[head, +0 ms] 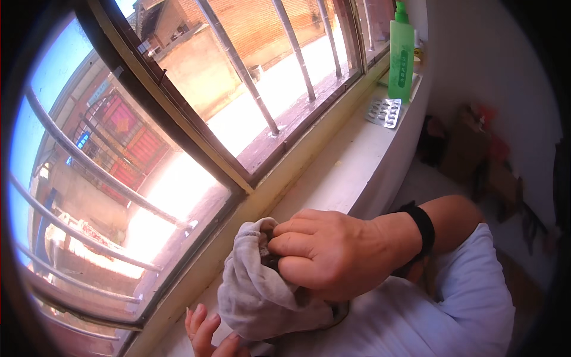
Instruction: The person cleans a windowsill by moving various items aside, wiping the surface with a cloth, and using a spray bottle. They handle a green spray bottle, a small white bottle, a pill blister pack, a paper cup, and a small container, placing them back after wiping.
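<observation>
A bunched pale grey cloth (256,285), perhaps a small bag, is at the bottom middle, over the windowsill's near end. My right hand (328,254), with a black band on its wrist, reaches over it from the right. Its fingers are curled into the cloth's open fold, where something dark shows; the fingertips are hidden. Below and left of the cloth, my left hand (209,332) shows only its fingers, bent and apart, beside the cloth's lower edge. The rest of that hand is cut off by the frame.
The white windowsill (334,174) runs up to the right beside a barred window (250,178). On it lie a silver blister pack (384,112) and a green spray bottle (401,62), with small containers behind. Blurred cardboard and red items (473,143) are on the floor at right.
</observation>
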{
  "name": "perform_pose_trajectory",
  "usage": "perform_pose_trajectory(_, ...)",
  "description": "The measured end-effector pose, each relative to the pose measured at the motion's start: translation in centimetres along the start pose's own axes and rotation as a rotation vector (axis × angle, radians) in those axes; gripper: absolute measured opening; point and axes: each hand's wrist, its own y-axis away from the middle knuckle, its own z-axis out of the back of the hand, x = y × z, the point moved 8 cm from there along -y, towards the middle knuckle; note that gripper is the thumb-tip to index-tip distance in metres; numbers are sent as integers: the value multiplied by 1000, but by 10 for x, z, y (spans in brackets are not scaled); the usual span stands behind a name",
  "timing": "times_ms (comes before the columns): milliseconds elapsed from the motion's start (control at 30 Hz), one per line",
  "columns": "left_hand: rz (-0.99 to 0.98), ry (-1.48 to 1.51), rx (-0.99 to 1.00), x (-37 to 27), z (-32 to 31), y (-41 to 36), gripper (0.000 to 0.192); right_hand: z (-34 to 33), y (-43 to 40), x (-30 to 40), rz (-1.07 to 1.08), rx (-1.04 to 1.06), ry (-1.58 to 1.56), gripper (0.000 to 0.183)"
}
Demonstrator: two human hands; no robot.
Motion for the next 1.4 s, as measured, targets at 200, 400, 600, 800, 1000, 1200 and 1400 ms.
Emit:
perform_pose_trajectory(200, -3, -213, -236, 7, 29, 8, 25, 132, 56, -92, -443, -544, 160, 32)
perform_pose_trajectory(400, 69, -213, -290, 23, 36, 16, 27, 91, 38, -135, -258, -325, 321, 34)
perform_pose_trajectory(600, 65, -164, -328, 41, 40, 28, 26, 51, 6, -98, -32, -222, 507, 28)
perform_pose_trajectory(800, -5, -140, -315, 47, 33, 22, 30, 21, -8, -83, 84, -283, 315, 20)
perform_pose_trajectory(1000, 133, -26, -348, 57, 33, 18, 30, 75, 0, -88, 1, -365, 296, 25)
perform_pose_trajectory(1200, 132, 29, -316, 64, 31, 16, 28, 120, 60, -192, -354, -305, 636, 36)
perform_pose_trajectory(1400, 77, 45, -351, 66, 28, 12, 31, 113, 90, -244, -512, -316, 618, 23)
